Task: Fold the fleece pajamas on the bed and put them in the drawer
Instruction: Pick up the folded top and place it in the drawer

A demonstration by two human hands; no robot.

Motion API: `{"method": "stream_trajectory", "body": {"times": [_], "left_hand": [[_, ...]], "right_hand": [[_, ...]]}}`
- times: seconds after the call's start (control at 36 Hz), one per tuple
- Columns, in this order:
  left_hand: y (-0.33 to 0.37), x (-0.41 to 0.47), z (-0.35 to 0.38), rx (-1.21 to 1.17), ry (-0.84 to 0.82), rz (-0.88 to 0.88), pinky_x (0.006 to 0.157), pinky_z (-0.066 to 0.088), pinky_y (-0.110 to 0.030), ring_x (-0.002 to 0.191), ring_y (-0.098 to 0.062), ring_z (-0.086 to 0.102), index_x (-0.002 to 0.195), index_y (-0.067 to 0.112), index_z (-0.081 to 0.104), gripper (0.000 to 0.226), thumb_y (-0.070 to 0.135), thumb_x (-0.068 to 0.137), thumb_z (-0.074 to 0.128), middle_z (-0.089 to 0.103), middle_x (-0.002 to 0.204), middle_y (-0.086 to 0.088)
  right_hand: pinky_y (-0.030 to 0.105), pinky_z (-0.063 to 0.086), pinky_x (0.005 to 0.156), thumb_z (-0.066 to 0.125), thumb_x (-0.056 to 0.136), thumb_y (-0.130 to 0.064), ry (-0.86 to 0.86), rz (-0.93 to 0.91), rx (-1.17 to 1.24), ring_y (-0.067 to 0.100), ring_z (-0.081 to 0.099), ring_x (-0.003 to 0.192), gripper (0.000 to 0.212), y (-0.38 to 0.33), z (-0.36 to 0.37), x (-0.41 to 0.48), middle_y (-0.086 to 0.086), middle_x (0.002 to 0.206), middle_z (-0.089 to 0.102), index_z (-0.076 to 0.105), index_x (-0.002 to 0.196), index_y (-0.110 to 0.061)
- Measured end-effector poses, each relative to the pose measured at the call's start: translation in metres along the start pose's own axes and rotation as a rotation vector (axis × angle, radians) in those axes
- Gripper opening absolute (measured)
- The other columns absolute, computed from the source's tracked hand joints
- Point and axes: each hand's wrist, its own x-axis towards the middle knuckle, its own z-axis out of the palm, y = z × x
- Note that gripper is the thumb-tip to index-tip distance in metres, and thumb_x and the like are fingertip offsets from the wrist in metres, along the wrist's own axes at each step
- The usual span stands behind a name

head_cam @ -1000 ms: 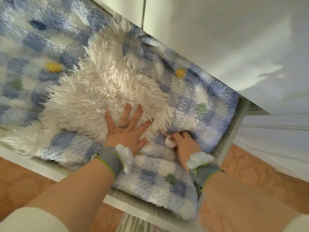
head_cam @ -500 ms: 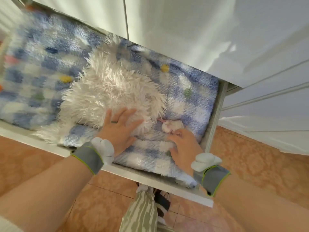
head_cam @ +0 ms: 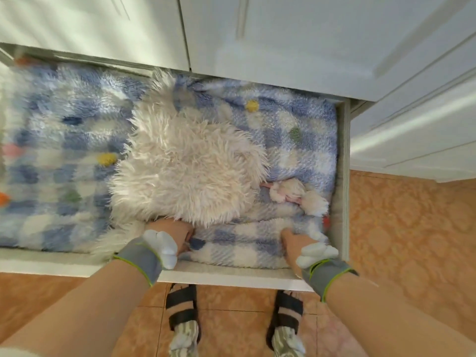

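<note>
As pajamas (head_cam: 296, 155) filled the drawer (head_cam: 342, 176), left grip (head_cam: 171, 231) and right grip (head_cam: 292, 239) were buried in their near edge; I couldn't tell if they clenched.

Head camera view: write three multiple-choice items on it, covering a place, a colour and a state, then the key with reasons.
1. Where do the fleece pajamas lie? A on the floor; B in the drawer; C on a chair.
2. Their checks are white and: A red; B black; C blue.
3. The drawer is: A open; B shut; C taken out.
Key: 1 B, its walls surround them; 2 C, blue squares show throughout; 3 A, it stands pulled out below the cabinet doors.
</note>
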Motion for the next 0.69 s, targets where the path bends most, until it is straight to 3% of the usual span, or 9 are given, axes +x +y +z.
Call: {"method": "stream_trajectory", "body": {"times": [0.08, 0.17, 0.25, 0.33, 0.42, 0.47, 0.53, 0.58, 0.69], "left_hand": [[-0.010, -0.009, 0.003, -0.019, 0.034, 0.011, 0.099, 0.041, -0.036, 0.118, -0.028, 0.051, 0.127, 0.013, 0.049, 0.035, 0.020, 0.093, 0.048, 0.053, 0.127, -0.010], [-0.005, -0.027, -0.007, 0.008, 0.160, 0.128, 0.090, 0.047, -0.032, 0.108, -0.025, 0.056, 0.113, 0.022, 0.050, 0.020, 0.032, 0.095, 0.049, 0.056, 0.123, -0.003], [-0.019, -0.051, -0.013, 0.026, 0.209, 0.217, 0.092, 0.044, -0.032, 0.118, -0.023, 0.049, 0.129, 0.023, 0.045, 0.042, 0.047, 0.098, 0.029, 0.046, 0.134, 0.001], [-0.041, -0.078, -0.006, 0.111, 0.302, 0.376, 0.100, 0.043, -0.039, 0.119, -0.023, 0.053, 0.125, 0.029, 0.053, 0.078, 0.068, 0.083, 0.001, 0.049, 0.135, 0.006], [-0.065, -0.100, 0.002, 0.267, 0.257, 0.360, 0.110, 0.030, -0.054, 0.127, -0.026, 0.048, 0.130, 0.031, 0.049, 0.075, 0.075, 0.078, 0.017, 0.049, 0.136, 0.004], [-0.077, -0.104, 0.011, 0.294, 0.201, 0.368, 0.117, 0.007, -0.055, 0.144, -0.024, 0.020, 0.146, 0.031, 0.022, 0.067, 0.060, 0.088, 0.037, 0.023, 0.154, 0.003], [-0.081, -0.105, 0.009, 0.311, 0.159, 0.362, 0.117, -0.002, -0.048, 0.147, -0.020, 0.001, 0.150, 0.029, 0.003, 0.065, 0.030, 0.097, 0.042, 0.003, 0.159, 0.003], [-0.081, -0.102, 0.009, 0.315, 0.097, 0.363, 0.119, 0.001, -0.043, 0.147, -0.019, -0.002, 0.150, 0.027, -0.004, 0.067, 0.019, 0.099, 0.038, -0.004, 0.159, 0.003], [-0.081, -0.089, 0.011, 0.245, -0.004, 0.353, 0.120, 0.015, -0.036, 0.147, -0.018, 0.008, 0.150, 0.029, -0.005, 0.064, 0.015, 0.101, 0.034, -0.007, 0.159, 0.003]], "right_hand": [[0.031, 0.037, 0.069, 0.047, 0.090, -0.005, -0.045, 0.042, -0.005, 0.032, 0.059, 0.103, 0.041, -0.016, 0.001, -0.006, 0.018, 0.116, 0.057, 0.033, 0.128, -0.006], [0.033, 0.041, 0.069, 0.045, 0.090, -0.011, 0.010, 0.122, -0.018, 0.030, 0.057, 0.087, 0.037, -0.010, -0.003, -0.006, 0.010, 0.101, 0.057, 0.036, 0.126, -0.011], [0.034, 0.045, 0.080, 0.041, 0.093, -0.024, 0.123, 0.126, 0.036, 0.031, 0.057, 0.104, 0.033, -0.020, -0.002, -0.019, 0.008, 0.121, 0.056, 0.042, 0.125, -0.014], [0.035, 0.046, 0.088, 0.048, 0.092, -0.040, 0.229, -0.080, 0.155, 0.027, 0.052, 0.114, 0.046, -0.046, -0.001, -0.048, 0.005, 0.132, 0.043, 0.036, 0.133, -0.021], [0.041, 0.033, 0.108, 0.054, 0.084, -0.058, 0.200, -0.340, 0.134, 0.025, 0.026, 0.138, 0.080, -0.088, 0.002, -0.077, 0.000, 0.152, 0.019, 0.013, 0.148, -0.031], [0.043, 0.027, 0.112, 0.056, 0.083, -0.057, 0.131, -0.388, -0.053, 0.024, 0.016, 0.143, 0.088, -0.110, 0.009, -0.080, -0.003, 0.157, 0.007, 0.004, 0.149, -0.034], [0.043, 0.028, 0.110, 0.052, 0.090, -0.042, 0.144, -0.381, -0.166, 0.026, 0.020, 0.141, 0.074, -0.120, 0.012, -0.076, -0.001, 0.157, 0.011, 0.008, 0.149, -0.034], [0.041, 0.035, 0.106, 0.046, 0.094, -0.025, 0.136, -0.370, -0.169, 0.027, 0.028, 0.136, 0.059, -0.123, 0.009, -0.067, 0.002, 0.152, 0.022, 0.020, 0.147, -0.032], [0.042, 0.043, 0.098, 0.048, 0.092, -0.015, 0.006, -0.392, -0.190, 0.030, 0.035, 0.128, 0.061, -0.125, -0.001, -0.045, 0.004, 0.146, 0.031, 0.023, 0.146, -0.030]]}}
